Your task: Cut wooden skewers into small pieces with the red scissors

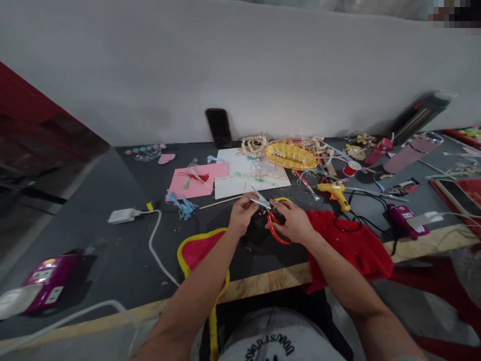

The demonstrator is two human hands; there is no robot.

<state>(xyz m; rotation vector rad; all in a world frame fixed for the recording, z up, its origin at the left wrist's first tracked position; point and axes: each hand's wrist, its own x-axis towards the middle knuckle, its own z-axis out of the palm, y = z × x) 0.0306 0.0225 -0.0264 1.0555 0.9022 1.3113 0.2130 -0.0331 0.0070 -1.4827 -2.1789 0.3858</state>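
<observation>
My right hand (291,220) is closed on a pair of scissors (273,228) with red-orange handles. Their silver blades are spread apart and point up and left. Close by, my left hand (241,215) is pinched shut beside the lower blade; what its fingertips hold is too small to make out. Under my left forearm lies a pink-red fabric piece with a yellow border (199,248). A red cloth (338,240) lies beneath my right forearm. Beyond my hands are a white sheet (229,188) and a pink sheet (176,186) with a red tassel (203,177).
A phone (219,128) leans on the wall. Behind my hands stand a yellow basket (291,155), a glue gun (335,194) and a red thread spool (351,168). To the right is a pink bottle (411,153). Purple power sockets (50,281) and white cables (156,250) lie left.
</observation>
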